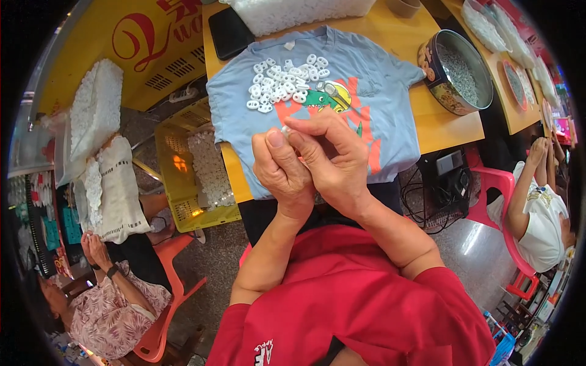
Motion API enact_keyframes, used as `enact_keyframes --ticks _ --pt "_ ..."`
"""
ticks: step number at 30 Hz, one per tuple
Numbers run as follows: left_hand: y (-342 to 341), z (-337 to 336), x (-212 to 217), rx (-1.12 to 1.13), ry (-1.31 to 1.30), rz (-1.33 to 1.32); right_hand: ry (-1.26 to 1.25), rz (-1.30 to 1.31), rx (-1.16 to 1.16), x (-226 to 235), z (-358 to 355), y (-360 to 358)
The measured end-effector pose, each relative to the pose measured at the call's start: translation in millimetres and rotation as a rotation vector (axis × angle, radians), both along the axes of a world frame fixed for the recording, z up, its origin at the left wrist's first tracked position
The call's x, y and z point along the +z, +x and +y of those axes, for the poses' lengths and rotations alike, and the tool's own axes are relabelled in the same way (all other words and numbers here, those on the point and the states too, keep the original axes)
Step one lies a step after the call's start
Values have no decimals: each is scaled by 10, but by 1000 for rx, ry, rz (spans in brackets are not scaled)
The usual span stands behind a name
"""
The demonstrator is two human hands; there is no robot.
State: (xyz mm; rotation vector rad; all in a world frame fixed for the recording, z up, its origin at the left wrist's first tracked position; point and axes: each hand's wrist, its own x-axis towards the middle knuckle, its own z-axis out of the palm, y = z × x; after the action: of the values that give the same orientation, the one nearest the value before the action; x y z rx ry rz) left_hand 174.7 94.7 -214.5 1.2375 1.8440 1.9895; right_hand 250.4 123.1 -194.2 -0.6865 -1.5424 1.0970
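My left hand [282,168] and my right hand [334,160] meet over the near part of a grey-blue T-shirt [235,122]. Both are closed, thumbs and fingertips pinching a small white plastic piece [285,130] that is mostly covered by the fingers. Just beyond them on the shirt lies a loose pile of small white plastic pieces with two holes each [284,82]. The shirt is spread flat over the table and bears a print of a green dinosaur [320,97] in a yellow helmet.
A round tin [430,76] of small metal parts [458,73] stands at the table's right. A black tablet-like slab [229,33] and a bag of white pieces [299,15] lie at the back. A yellow crate [177,207] sits left. Other people sit on both sides.
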Motion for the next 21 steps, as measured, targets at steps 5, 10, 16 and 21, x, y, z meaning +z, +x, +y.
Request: enact_keyframes --ticks 5,10,16,21 --pt "31 7 18 19 25 9 -224 104 97 -51 8 1" --pt "-187 -40 -22 -339 111 -118 -434 192 280 87 66 88" --pt "-71 15 43 -492 234 -390 -525 212 345 174 0 69" --pt "-127 -43 107 -749 197 -476 -504 207 412 186 -7 109"
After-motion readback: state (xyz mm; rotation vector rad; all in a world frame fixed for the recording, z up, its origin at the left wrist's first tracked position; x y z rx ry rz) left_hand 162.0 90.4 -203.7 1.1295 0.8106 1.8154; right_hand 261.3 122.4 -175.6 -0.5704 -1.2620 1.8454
